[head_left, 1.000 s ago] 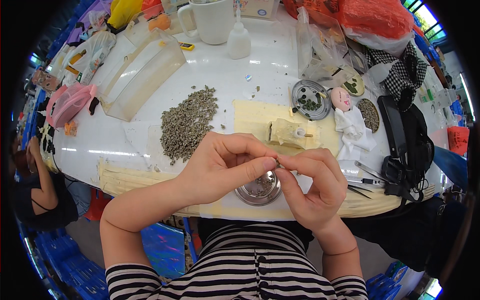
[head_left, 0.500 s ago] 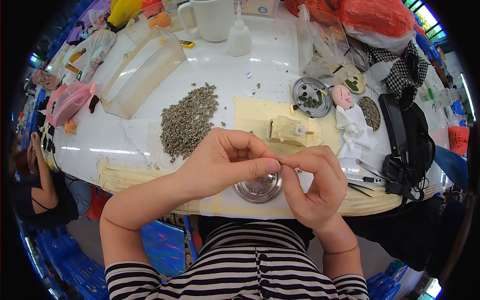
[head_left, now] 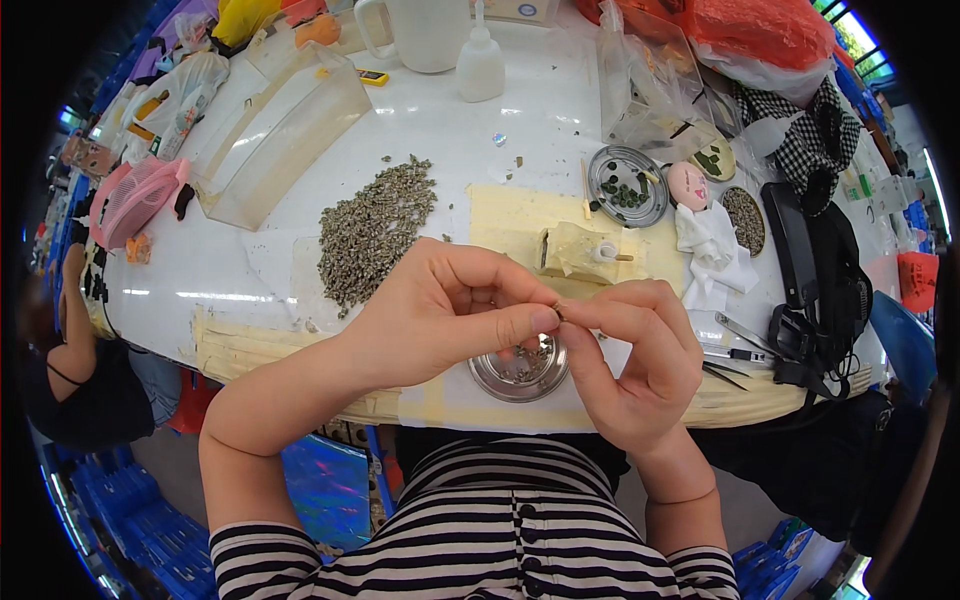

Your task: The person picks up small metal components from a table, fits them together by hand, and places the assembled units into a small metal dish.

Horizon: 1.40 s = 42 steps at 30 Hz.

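My left hand [head_left: 450, 315] and my right hand [head_left: 640, 360] meet fingertip to fingertip above the near edge of the table. Thumb and forefinger of each are pinched together around a tiny dark piece [head_left: 559, 312], too small to name. Just below them stands a shallow round metal dish [head_left: 520, 397] with several small metal bits inside, partly hidden by my left fingers. Beyond my left hand spreads a heap of small grey metallic pieces [head_left: 375, 235]. A tape-wrapped block [head_left: 575, 254] with a small peg lies past my fingertips, on yellowish tape.
Farther right are a round dish of dark green pieces [head_left: 628, 205], white tissue [head_left: 715, 255], tweezers [head_left: 740, 332] and a black bag [head_left: 840, 290]. A white squeeze bottle [head_left: 480, 70], a clear tray [head_left: 285, 155] and a pink mesh pouch [head_left: 135, 205] stand farther back. Another person [head_left: 85, 370] sits at left.
Both hands stay pinched together, with only a slight shift of the fingers. The tiny dark piece shows a little more between the fingertips. The view has tilted slightly.
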### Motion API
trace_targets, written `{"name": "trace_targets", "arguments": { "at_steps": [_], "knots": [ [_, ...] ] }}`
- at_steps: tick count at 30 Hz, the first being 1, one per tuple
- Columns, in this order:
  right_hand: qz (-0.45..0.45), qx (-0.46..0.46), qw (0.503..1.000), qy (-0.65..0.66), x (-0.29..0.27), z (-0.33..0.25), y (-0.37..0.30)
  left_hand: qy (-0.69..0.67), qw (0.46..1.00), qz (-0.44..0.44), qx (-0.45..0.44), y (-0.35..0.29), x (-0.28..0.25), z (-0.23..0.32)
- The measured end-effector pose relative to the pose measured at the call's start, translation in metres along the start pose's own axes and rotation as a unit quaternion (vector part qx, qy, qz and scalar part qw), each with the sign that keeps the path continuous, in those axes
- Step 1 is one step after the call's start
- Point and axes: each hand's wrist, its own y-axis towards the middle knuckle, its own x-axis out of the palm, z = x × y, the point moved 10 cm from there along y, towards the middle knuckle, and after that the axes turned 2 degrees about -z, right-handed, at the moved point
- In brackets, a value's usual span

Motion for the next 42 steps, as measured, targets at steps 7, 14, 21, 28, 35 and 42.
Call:
{"name": "trace_targets", "arguments": {
  "at_steps": [7,14,21,28,35,42],
  "knots": [
    [0.001,-0.003,1.0,-0.021,0.001,0.0,0.0,0.154,0.981,0.021,0.113,-0.006,-0.001,0.02],
    [0.011,-0.001,1.0,-0.012,0.001,0.001,-0.001,0.198,0.969,0.047,0.142,-0.01,-0.001,0.026],
    [0.005,-0.003,1.0,-0.004,0.001,0.002,-0.001,0.231,0.957,0.05,0.166,-0.012,0.0,0.03],
    [0.013,-0.006,1.0,-0.02,-0.003,0.001,0.001,0.409,0.844,0.073,0.339,-0.022,0.015,0.058],
    [0.079,-0.011,0.987,-0.138,-0.039,0.001,0.006,0.46,0.791,0.084,0.393,-0.027,0.021,0.063],
    [0.012,0.052,0.981,-0.186,-0.036,0.025,0.018,0.451,0.798,0.076,0.392,-0.026,0.023,0.061]
  ]
}}
